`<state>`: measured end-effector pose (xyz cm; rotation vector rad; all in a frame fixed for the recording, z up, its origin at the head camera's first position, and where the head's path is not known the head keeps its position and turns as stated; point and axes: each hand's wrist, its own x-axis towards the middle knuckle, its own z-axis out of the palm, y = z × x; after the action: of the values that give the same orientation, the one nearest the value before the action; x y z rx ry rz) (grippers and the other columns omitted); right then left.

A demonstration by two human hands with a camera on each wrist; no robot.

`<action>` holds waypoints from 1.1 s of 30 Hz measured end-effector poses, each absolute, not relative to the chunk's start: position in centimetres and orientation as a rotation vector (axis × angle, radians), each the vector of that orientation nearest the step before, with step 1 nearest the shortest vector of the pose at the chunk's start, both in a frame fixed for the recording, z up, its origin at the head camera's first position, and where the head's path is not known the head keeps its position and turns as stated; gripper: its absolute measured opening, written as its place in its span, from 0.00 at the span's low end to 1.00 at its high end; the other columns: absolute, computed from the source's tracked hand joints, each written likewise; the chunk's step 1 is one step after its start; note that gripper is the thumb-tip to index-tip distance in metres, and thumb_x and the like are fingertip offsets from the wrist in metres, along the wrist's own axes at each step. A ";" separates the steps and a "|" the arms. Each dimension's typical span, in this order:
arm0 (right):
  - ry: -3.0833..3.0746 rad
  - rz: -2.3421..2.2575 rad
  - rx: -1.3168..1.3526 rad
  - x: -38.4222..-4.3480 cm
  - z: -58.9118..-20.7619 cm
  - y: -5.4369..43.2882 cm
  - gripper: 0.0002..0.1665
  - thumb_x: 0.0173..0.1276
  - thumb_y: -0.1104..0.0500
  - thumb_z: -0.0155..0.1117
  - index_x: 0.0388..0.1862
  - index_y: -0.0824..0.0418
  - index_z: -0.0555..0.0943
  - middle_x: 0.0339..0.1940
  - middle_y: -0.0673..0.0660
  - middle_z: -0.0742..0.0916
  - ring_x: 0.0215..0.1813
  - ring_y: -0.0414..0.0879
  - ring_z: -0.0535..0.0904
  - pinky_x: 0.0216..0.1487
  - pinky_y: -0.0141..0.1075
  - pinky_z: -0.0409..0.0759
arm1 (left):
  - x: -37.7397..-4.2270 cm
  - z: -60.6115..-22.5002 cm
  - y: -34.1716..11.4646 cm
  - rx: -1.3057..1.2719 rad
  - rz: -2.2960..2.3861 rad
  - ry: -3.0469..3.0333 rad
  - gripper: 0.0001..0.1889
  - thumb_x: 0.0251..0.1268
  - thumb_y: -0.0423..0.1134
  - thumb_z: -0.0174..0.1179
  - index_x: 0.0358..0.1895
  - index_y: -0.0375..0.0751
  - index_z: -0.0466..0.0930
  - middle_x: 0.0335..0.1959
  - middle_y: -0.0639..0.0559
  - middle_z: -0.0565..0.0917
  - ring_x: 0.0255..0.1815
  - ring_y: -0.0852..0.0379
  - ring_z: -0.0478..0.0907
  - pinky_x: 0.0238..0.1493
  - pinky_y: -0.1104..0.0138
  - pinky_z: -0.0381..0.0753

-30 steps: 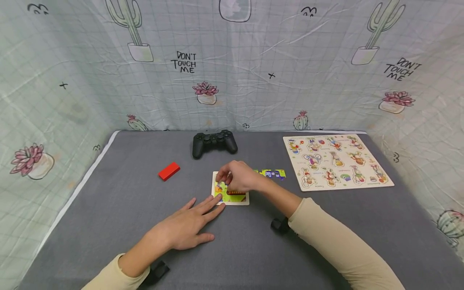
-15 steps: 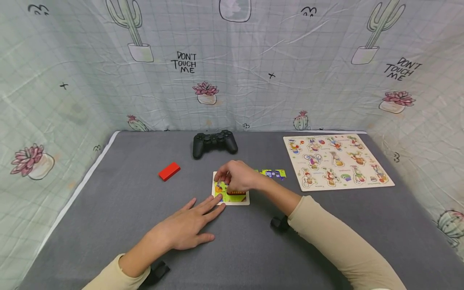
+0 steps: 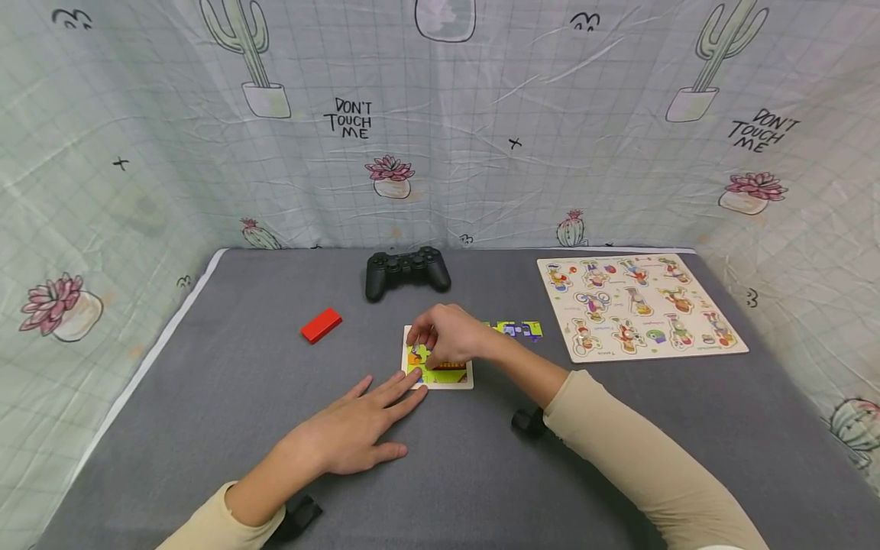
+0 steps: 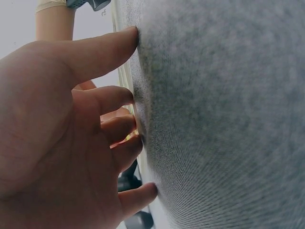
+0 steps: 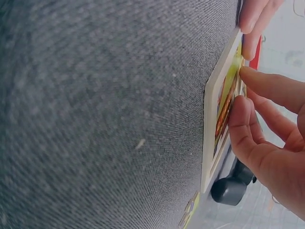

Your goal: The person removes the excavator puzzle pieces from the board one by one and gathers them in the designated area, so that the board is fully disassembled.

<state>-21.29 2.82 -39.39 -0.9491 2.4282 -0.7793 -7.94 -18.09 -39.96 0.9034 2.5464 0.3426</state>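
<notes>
A small square jigsaw puzzle (image 3: 448, 377) with a pale frame and a yellow-green picture lies on the grey table. Spread flat, my left hand (image 3: 354, 434) rests with its fingertips on the puzzle's near left corner and the cloth. My right hand (image 3: 454, 334) bends over the puzzle from the right and covers its far part. In the right wrist view, the thumb and curled fingers (image 5: 240, 112) of that hand touch a puzzle piece (image 5: 223, 120) with a brown and orange print. How firmly they pinch it is partly hidden.
Loose puzzle pieces (image 3: 520, 330) lie to the right, partly behind my right wrist. A black game controller (image 3: 407, 271) stands behind the puzzle, a red block (image 3: 321, 325) left of it. A wooden board with animal figures (image 3: 642, 308) lies at the back right. Patterned cloth walls surround the table.
The right thumb has shifted slightly on the puzzle, and the brown and orange piece looks to lie flatter than before. My left hand has stayed in place.
</notes>
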 end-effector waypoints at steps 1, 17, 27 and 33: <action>2.432 -0.778 -0.948 -21.3 -39.4 2.8 0.18 0.56 0.67 0.82 0.46 0.58 0.90 0.36 0.51 0.87 0.37 0.40 0.80 0.42 0.29 0.80 | -7.9 -39.9 -18.1 0.906 0.344 2.546 0.42 0.76 0.55 0.62 0.85 0.50 0.53 0.88 0.51 0.47 0.88 0.49 0.46 0.81 0.36 0.51; 2.484 -0.778 -0.891 -20.9 -39.6 2.9 0.16 0.57 0.68 0.80 0.44 0.57 0.89 0.34 0.51 0.87 0.37 0.40 0.79 0.41 0.28 0.79 | -7.9 -39.9 -18.0 0.909 0.353 2.537 0.42 0.75 0.55 0.62 0.85 0.50 0.53 0.88 0.52 0.47 0.88 0.48 0.45 0.81 0.35 0.52; 2.465 -0.867 -0.833 -21.1 -39.8 4.2 0.17 0.56 0.67 0.82 0.45 0.57 0.90 0.36 0.50 0.87 0.38 0.40 0.80 0.43 0.29 0.81 | -8.0 -40.0 -17.9 0.900 0.351 2.536 0.42 0.75 0.55 0.62 0.85 0.50 0.53 0.88 0.54 0.44 0.88 0.49 0.45 0.81 0.35 0.50; 2.445 -0.925 -0.766 -21.1 -39.9 5.2 0.17 0.57 0.68 0.80 0.46 0.58 0.90 0.36 0.51 0.87 0.38 0.40 0.80 0.43 0.30 0.81 | -8.0 -39.9 -18.0 0.880 0.349 2.534 0.42 0.75 0.55 0.62 0.85 0.51 0.54 0.88 0.53 0.45 0.88 0.49 0.46 0.81 0.36 0.50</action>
<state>-21.09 5.25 -39.87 -0.7659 2.4449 -0.9250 -7.97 -17.96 -39.86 0.8799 2.5340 0.3488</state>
